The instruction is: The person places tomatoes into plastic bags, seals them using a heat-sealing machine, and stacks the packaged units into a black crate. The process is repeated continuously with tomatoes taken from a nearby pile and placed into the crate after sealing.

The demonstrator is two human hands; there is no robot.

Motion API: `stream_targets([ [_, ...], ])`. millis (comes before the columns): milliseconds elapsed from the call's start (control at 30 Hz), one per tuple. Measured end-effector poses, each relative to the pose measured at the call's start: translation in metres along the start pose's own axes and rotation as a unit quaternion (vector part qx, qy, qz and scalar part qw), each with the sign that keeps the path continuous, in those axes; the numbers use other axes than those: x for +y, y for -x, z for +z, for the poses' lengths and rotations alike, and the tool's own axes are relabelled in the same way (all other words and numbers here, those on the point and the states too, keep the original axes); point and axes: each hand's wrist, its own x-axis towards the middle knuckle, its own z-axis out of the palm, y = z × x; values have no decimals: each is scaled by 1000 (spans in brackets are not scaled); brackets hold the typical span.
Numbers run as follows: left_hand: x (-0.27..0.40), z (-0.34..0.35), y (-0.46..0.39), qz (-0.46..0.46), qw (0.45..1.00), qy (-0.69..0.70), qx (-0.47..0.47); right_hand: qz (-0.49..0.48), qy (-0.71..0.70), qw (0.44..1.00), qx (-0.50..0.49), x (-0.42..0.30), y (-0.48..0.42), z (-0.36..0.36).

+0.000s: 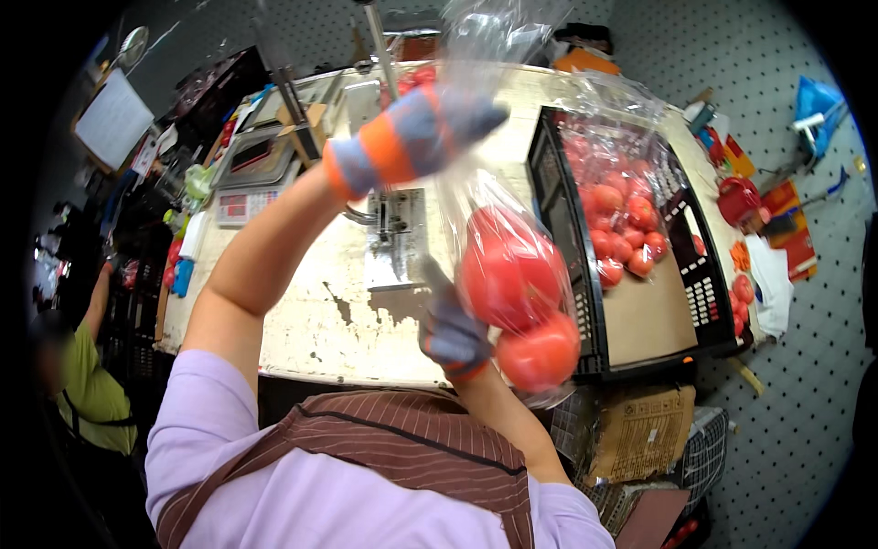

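My left hand (425, 134), in a grey and orange striped knit glove, is closed around the gathered neck of a clear plastic bag (518, 274). Large red tomatoes (538, 350) fill the lower part of the bag, which hangs above the table's near right side. Loose film from the bag spreads upward beyond the glove. My right hand (456, 336), also gloved, is close against the left side of the bag with one digit pointing up. Motion blur and the bag hide whether it grips anything. Behind it, a metal fixture (398, 237) is set on the table.
A black plastic crate (593, 329) at right holds bagged tomatoes (627, 226) over a cardboard liner. On the worn white table (309, 343), a scale (247, 202) and a metal post (379, 48) stand farther back. Another person (99, 384) is at far left. Cardboard boxes (645, 436) lie below the crate.
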Motion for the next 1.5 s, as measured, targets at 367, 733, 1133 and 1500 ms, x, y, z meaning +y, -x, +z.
stream_targets([
  [367, 88, 98, 60, -523, 718, 457, 42, -362, 654, 566, 347, -19, 82, -18],
  [733, 40, 179, 112, -123, 951, 284, 2, 156, 974, 103, 126, -148, 27, -36],
  [1133, 6, 164, 251, -244, 963, 21, -110, 592, 806, 6, 30, -126, -52, -168],
  [1500, -48, 188, 322, -328, 903, 263, 91, 559, 818, -39, 127, -114, -78, -218],
])
